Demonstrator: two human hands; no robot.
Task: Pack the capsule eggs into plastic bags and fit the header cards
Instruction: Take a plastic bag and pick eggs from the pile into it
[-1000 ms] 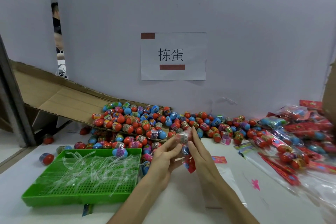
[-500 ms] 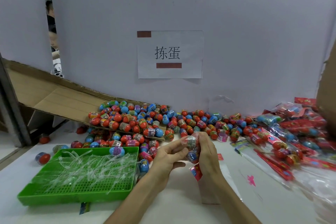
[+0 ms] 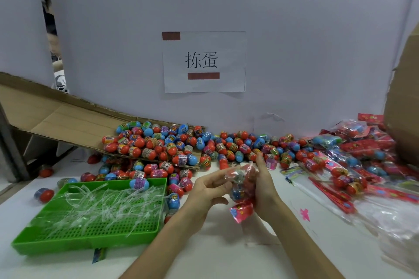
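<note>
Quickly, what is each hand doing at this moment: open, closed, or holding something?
Left hand: closed, pinches the upper end of the filled plastic bag.
Right hand: closed, holds the same bag from the side.

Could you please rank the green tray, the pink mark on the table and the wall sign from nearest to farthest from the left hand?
1. The green tray, just left of the left hand.
2. The pink mark, on the table past the right hand.
3. The wall sign, behind the egg pile.
</note>
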